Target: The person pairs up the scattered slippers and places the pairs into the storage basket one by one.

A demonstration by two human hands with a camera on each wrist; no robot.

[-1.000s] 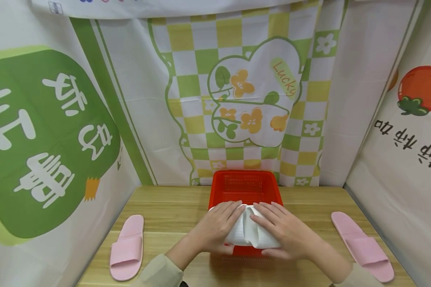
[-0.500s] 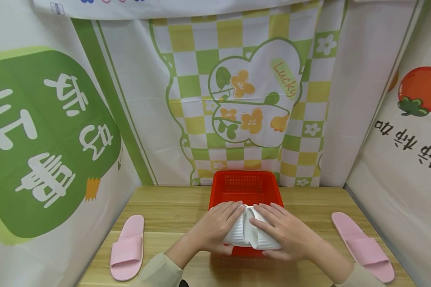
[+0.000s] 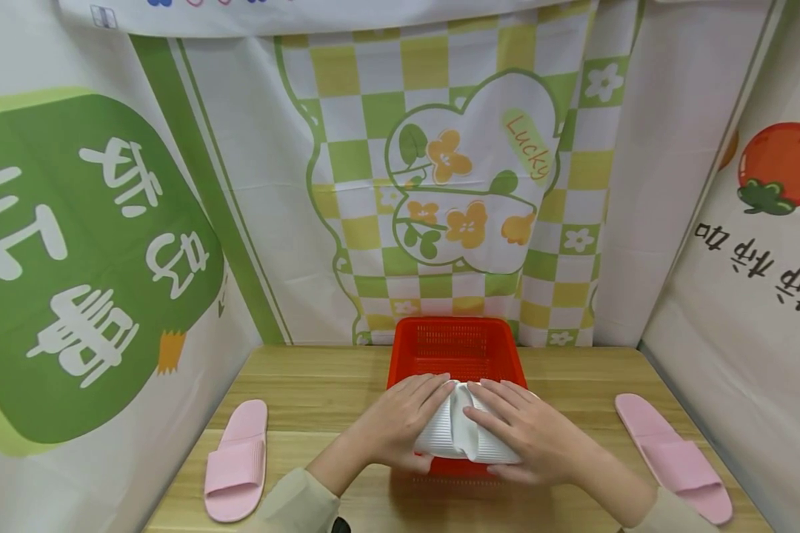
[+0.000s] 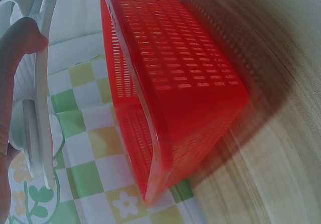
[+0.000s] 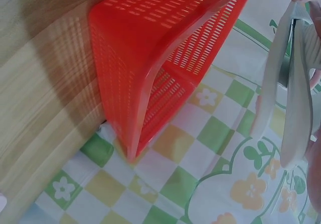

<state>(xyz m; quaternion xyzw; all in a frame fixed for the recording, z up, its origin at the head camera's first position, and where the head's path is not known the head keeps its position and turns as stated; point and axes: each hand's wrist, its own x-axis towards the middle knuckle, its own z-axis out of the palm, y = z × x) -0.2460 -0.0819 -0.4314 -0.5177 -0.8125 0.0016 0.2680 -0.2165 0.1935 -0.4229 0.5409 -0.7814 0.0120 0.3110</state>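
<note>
Both hands hold a pair of white slippers (image 3: 467, 433) with ribbed straps, close together over the near part of a red plastic basket (image 3: 413, 352). My left hand (image 3: 400, 423) grips the left side, fingers over the top and thumb below. On the other side my right hand (image 3: 540, 433) holds in the same way. The left wrist view has the left thumb (image 4: 30, 35) against a white slipper (image 4: 44, 93), beside the basket's rim. Two thin white soles (image 5: 296, 118) lie nearly face to face in the right wrist view, apart from the slotted basket (image 5: 120, 58).
One pink slipper (image 3: 236, 463) lies at the left of the wooden table (image 3: 313, 385), another pink slipper (image 3: 676, 459) at the right. Printed cloth walls stand on the left, right and back, the checkered back cloth (image 3: 380, 274) right behind the basket.
The fingers of my right hand have shifted slightly on the white slippers. The left hand, basket and pink slippers stay where they were.
</note>
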